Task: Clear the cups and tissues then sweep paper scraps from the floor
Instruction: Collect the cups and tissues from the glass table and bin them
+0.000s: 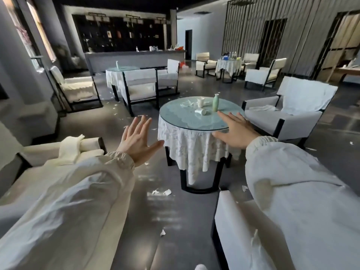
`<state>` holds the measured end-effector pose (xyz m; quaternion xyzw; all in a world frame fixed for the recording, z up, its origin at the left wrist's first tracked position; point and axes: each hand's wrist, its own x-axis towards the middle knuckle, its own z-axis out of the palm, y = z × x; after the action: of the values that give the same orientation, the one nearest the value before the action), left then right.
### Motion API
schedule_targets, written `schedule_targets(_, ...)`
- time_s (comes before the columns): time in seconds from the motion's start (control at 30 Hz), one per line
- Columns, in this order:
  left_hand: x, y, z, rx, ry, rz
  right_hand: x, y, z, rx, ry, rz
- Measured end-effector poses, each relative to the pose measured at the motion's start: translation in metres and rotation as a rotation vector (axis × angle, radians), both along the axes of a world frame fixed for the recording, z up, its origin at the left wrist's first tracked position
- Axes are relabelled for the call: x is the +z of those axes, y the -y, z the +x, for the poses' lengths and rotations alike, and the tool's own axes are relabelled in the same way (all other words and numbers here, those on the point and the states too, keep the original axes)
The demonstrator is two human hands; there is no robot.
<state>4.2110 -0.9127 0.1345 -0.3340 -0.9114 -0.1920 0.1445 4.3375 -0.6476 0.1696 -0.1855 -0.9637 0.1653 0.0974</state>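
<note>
- Left hand: left of the round glass-topped desk, grip spread, holding nothing.
- Paper scraps: many, on the floor around the desk.
- One crumpled tissue on the desk.
- Two white cups mid-desk: upright cup, tipped cup.
- One green vase beside them.
- Right hand: over the desk's near right edge, grip spread.

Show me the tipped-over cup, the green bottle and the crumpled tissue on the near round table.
tipped-over cup (201, 112): head view, on its side wall.
green bottle (215, 103): head view, middle of its body.
crumpled tissue (186, 104): head view, centre of the wad.
</note>
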Motion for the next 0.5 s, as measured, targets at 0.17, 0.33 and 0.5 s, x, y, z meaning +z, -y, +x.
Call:
schedule_targets(0.17, -0.017, -0.115, -0.139, -0.016, 0.05, -0.011, -0.026, -0.102, -0.133, -0.018, 0.016, -0.061)
schedule_targets(0.33, -0.005, -0.225, -0.259, -0.102, 0.045, 0.003, -0.021, -0.198, -0.254, -0.068, 0.058, -0.03)
schedule_targets(0.5, -0.021, -0.284, -0.375, -0.079, 0.095, -0.019, -0.037, -0.262, -0.366, -0.066, 0.091, 0.0)
